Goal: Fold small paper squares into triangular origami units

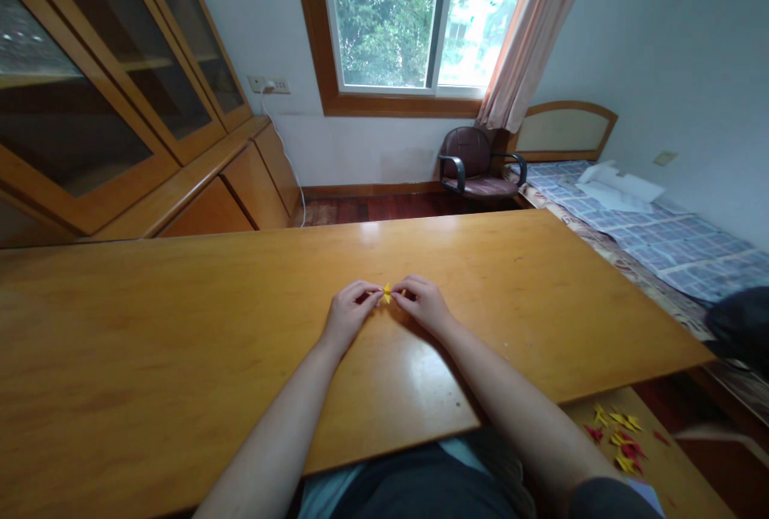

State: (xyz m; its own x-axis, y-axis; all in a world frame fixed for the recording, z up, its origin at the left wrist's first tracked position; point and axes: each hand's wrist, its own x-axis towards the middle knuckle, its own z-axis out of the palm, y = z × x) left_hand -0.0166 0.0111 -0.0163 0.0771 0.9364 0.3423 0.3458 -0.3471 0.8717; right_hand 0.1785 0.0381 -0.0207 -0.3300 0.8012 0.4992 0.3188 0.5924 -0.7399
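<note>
A small yellow origami crane point(388, 293) is held just above the middle of the wooden table point(180, 343). The fingertips of my left hand point(349, 314) pinch its left side. On the opposite side, the thumb and fingers of my right hand point(425, 306) are closed on it too. Only its middle, with points sticking up and down, shows between my fingers. Several yellow origami cranes point(625, 420) and red origami cranes point(632, 448) lie in a loose pile on a lower wooden surface by my right elbow.
Glass-fronted cabinets point(174, 114) line the left wall. Beyond the table stands a maroon armchair point(472, 158) under the window point(390, 14). A bed with a checked cover point(678, 239) is to the right, with a dark bag point(742, 327) near its edge.
</note>
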